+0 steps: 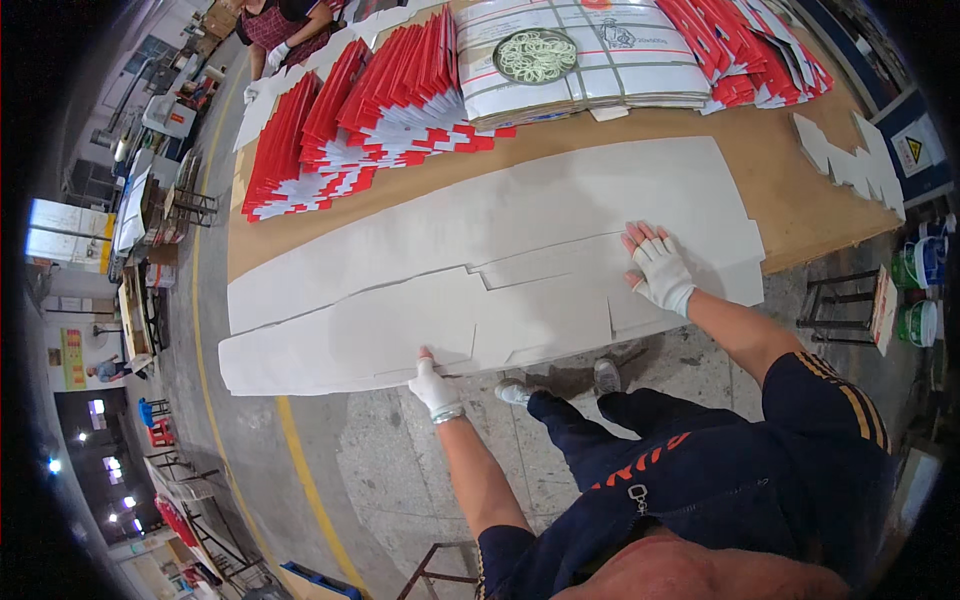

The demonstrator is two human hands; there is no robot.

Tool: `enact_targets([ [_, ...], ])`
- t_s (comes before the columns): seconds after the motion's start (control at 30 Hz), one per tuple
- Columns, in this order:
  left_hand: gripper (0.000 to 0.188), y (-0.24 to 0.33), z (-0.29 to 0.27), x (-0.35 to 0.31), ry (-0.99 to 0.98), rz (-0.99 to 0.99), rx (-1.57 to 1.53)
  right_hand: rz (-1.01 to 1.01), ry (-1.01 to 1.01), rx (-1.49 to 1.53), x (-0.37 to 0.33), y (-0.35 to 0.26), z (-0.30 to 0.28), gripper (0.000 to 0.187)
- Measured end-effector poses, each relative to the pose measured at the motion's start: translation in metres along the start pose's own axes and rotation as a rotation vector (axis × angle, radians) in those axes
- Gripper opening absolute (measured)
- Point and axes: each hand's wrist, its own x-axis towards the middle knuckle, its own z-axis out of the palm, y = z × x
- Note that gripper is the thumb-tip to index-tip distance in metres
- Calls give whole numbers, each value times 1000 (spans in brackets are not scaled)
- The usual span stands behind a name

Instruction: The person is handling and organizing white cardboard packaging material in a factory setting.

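From the head view, the big white die-cut cardboard sheet [500, 270] overhangs the near edge of the tabletop [790, 190]; if you press unevenly, it could slide off or crease at its slits. Your left hand [432, 385], gloved, pinches the sheet's near edge, fingers clamped on it. Your right hand [660, 270] lies flat, fingers spread, pressing the sheet down, arm stretched forward.

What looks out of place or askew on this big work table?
The large white die-cut cardboard sheets under the gloved left hand and right hand overhang the table's near edge. The red-and-white flat stacks behind are fanned unevenly. Nothing looks spilled or torn.
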Motion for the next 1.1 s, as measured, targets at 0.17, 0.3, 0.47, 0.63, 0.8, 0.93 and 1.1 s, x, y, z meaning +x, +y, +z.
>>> enact_targets([
  [0.17, 33, -8, 10, -10, 113, 412, 788, 3, -23, -18, 2, 5, 0, 70],
  [0.3, 31, -3, 8, 1, 80, 191, 151, 27, -42, -17, 0, 9, 0, 69],
  [0.47, 29, -4, 14, -3, 139, 259, 207, 1, -6, 29, -1, 6, 2, 71],
  [0.63, 15, -2, 34, -24, 203, 544, 556, 15, -32, -18, -6, 10, -1, 70],
  [0.8, 19, 9, 8, -2, 50, 41, 22, 9, -13, 14, -7, 10, 2, 70],
  [0.93, 18, 0, 13, -3, 140, 215, 296, -1, -4, 7, -3, 11, 0, 71],
  [1.1, 17, -3, 24, -12, 95, 423, 574, 15, -20, 4, -6, 23, -3, 71],
])
